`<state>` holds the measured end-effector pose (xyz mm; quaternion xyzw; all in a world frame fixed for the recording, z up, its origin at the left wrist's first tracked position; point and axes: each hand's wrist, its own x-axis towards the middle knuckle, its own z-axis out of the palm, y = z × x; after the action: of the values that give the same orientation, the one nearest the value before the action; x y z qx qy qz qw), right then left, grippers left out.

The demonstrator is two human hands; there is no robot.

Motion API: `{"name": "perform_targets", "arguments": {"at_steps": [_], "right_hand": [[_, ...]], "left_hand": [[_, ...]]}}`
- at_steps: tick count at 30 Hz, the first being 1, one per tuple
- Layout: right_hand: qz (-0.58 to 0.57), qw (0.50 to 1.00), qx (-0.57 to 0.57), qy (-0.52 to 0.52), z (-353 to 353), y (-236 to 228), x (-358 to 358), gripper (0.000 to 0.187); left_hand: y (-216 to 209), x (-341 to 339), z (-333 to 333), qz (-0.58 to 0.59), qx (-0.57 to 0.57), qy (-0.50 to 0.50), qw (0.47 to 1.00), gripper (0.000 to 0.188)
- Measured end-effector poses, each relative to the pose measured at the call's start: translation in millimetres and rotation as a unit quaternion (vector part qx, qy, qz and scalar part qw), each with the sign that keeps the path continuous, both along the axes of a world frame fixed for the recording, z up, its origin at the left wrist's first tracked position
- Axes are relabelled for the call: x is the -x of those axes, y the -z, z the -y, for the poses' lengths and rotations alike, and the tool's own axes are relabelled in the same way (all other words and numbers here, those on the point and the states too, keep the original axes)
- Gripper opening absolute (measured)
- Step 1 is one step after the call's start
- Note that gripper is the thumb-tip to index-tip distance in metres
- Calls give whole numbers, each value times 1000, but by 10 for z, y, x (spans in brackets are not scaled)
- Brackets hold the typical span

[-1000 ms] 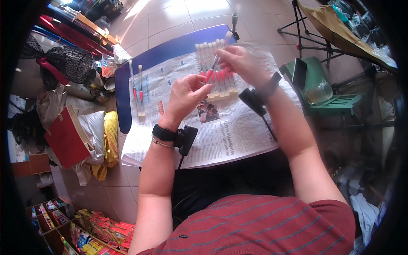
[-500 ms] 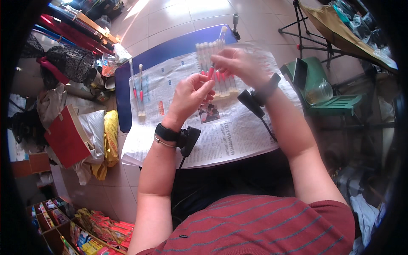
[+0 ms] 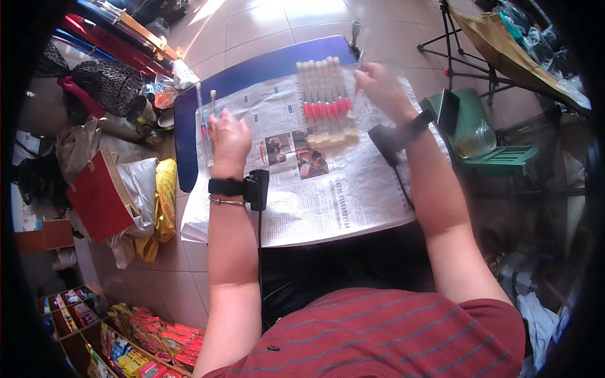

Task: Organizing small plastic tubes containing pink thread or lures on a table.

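Note:
Over the left part of the newspaper, my left hand (image 3: 230, 137) reaches with its fingers apart and bent across a clear tube with a cream end (image 3: 213, 94). The tube still lies flat; part of it is hidden under the fingers. Beside it lies another clear tube (image 3: 198, 94), with a bit of red and blue showing lower down. My right hand (image 3: 381, 88) pinches a slim clear tube (image 3: 357, 101) at the right end of a row. That row of clear tubes (image 3: 326, 110) has cream ends and holds red-bodied fishing floats. The pinched tube's contents are blurred.
Newspaper (image 3: 283, 220) covers most of the blue table (image 3: 252, 66). A green chair (image 3: 498, 157) bearing a clear jar (image 3: 477, 138) stands to the right, near a black tripod (image 3: 447, 47). Bags and a red box (image 3: 101, 195) are at the left. Each wrist wears a small strapped device.
My hands were together above the row around a red-bodied float. They have parted: the left has moved left onto the lying tube, the right has moved to the row's right end.

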<state>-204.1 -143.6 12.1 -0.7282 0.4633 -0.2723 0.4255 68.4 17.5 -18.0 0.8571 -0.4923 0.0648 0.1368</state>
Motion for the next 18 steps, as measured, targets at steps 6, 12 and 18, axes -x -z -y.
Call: {"name": "perform_targets", "arguments": {"at_steps": [6, 12, 18], "right_hand": [[-207, 955, 213, 24, 68, 301, 77, 35], [-224, 951, 213, -26, 83, 326, 51, 35], [-222, 949, 222, -14, 36, 388, 17, 34]], "left_hand": [[29, -152, 40, -103, -136, -128, 977, 38], [15, -186, 57, -120, -160, -128, 971, 38], [12, -128, 40, -100, -136, -95, 981, 37]]}}
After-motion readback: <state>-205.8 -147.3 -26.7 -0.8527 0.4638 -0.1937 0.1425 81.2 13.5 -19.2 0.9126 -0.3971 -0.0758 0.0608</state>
